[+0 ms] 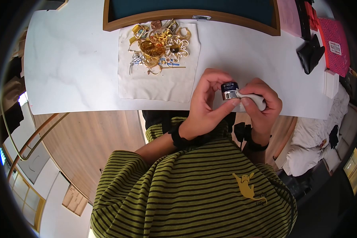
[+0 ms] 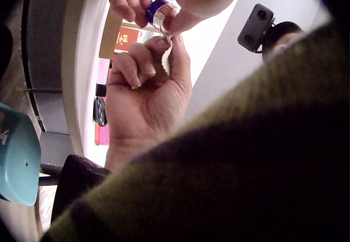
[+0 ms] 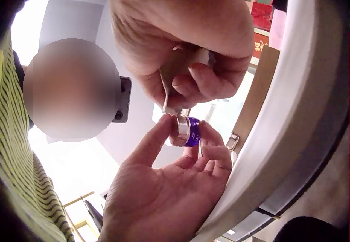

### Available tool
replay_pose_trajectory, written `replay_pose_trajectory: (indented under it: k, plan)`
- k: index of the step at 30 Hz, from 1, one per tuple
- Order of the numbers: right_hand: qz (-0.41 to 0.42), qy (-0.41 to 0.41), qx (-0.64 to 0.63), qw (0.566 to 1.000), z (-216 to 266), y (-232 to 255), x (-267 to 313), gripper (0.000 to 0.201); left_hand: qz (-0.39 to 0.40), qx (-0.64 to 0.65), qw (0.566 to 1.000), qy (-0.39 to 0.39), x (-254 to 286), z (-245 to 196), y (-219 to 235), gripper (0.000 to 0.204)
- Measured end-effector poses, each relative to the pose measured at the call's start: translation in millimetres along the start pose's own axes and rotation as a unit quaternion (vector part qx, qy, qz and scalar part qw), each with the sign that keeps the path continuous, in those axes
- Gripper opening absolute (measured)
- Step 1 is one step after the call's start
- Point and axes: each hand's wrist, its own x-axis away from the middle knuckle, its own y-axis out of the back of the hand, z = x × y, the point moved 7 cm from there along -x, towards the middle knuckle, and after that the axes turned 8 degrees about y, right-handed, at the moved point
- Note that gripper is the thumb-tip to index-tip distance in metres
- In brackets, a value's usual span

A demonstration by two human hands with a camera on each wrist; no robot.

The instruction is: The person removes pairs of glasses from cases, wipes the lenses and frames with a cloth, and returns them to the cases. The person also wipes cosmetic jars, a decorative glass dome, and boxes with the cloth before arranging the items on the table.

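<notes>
Left hand [image 1: 204,105] gripped a round, shiny blue-and-silver jar [image 1: 229,91], right hand [image 1: 263,105] pinched soft white cloth [image 1: 259,101], apparently mid-wipe; continuing demanded steadiness.

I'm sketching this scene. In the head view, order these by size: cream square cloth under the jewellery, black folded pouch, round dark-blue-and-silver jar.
Largest to smallest:
1. Cream square cloth
2. Black folded pouch
3. Round dark-blue-and-silver jar

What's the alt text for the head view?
Two hands hold a small dark jar with a silver band, the right pressing a pale cloth to it. Beyond, a jewelry pile lies on a cream cloth beside an open-topped wooden-framed case.
</notes>
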Motion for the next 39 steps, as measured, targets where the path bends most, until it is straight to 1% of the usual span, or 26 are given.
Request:
replay_pose_trajectory:
  k: [1,3,8,14,16,17,18,19,20,21,22,23,25,26,27,29,31,33,36,37,38,39]
  plan:
    - [0.005,0.009,0.007,1.0,1,0,-1,0.018,0.0,0.0,1.0,0.0,-1,0,0,0.049]
    - [0.008,0.006,0.01,1.0,1,1,0,0.017,0.009,-0.038,0.999,-0.024,-1,-2,-1,0.043]
    - [0.009,0.006,0.004,1.0,2,2,-1,0.017,0.003,-0.064,0.998,-0.014,-1,-3,-2,0.04]
    - [-0.009,-0.023,0.01,1.0,-2,6,-1,0.018,0.002,-0.087,0.996,-0.018,-3,-4,-3,0.038]
    - [-0.011,-0.002,0.02,1.0,0,8,-2,0.018,0.004,-0.09,0.996,-0.026,-3,-5,-3,0.037]
    - [-0.011,-0.001,0.021,1.0,1,8,-2,0.018,0.005,-0.113,0.993,-0.026,-3,-6,-3,0.037]
    - [0.009,-0.008,0.018,1.0,3,6,-1,0.018,0.007,-0.134,0.991,-0.027,-3,-8,-4,0.037]
    - [0.029,-0.013,0.02,0.999,6,6,-1,0.018,0.01,-0.128,0.991,-0.033,-1,-11,-3,0.037]
    - [0.023,-0.026,0.028,0.999,6,6,-1,0.017,0.007,-0.176,0.984,-0.029,1,-13,-2,0.037]
    - [0.014,-0.014,0.012,1.0,3,7,-1,0.015,0.012,-0.213,0.976,-0.032,-1,-14,-5,0.038]
    - [-0.002,-0.02,0.029,0.999,2,10,-1,0.014,0.014,-0.198,0.98,-0.011,-1,-11,-5,0.039]
    - [-0.023,-0.045,0.02,0.999,0,12,-1,0.015,0.018,-0.184,0.983,0.012,2,-7,-3,0.04]
    - [-0.024,-0.056,0.013,0.998,-2,13,1,0.014,0.004,-0.129,0.991,0.037,4,-7,-1,0.043]
    - [-0.017,-0.05,0.006,0.999,0,11,-1,0.012,-0.017,-0.058,0.996,0.059,7,-3,-2,0.044]
    - [-0.013,-0.062,0.011,0.998,0,10,-1,0.011,-0.04,0.008,0.996,0.085,9,1,-1,0.046]
    - [-0.004,-0.069,-0.002,0.998,-1,10,-3,0.011,-0.039,0.011,0.997,0.072,8,1,1,0.048]
    - [-0.001,-0.069,-0.007,0.998,-4,12,-3,0.011,0.003,-0.049,0.998,0.034,8,-3,1,0.046]
    - [0.002,-0.074,-0.017,0.997,-7,10,-1,0.011,-0.001,-0.048,0.998,0.027,8,-4,0,0.043]
    - [-0.002,-0.085,-0.012,0.996,-9,10,-1,0.013,-0.004,-0.041,0.998,0.038,10,-3,2,0.042]
    - [0.032,-0.085,-0.024,0.996,-7,9,0,0.013,-0.004,-0.043,0.998,0.035,10,-3,3,0.042]
    - [0.066,-0.085,-0.035,0.994,-5,7,0,0.014,0.004,-0.074,0.997,0.01,10,-5,2,0.039]
    - [0.065,-0.082,-0.036,0.994,-4,10,-1,0.014,0.014,-0.105,0.994,-0.014,10,-6,1,0.037]
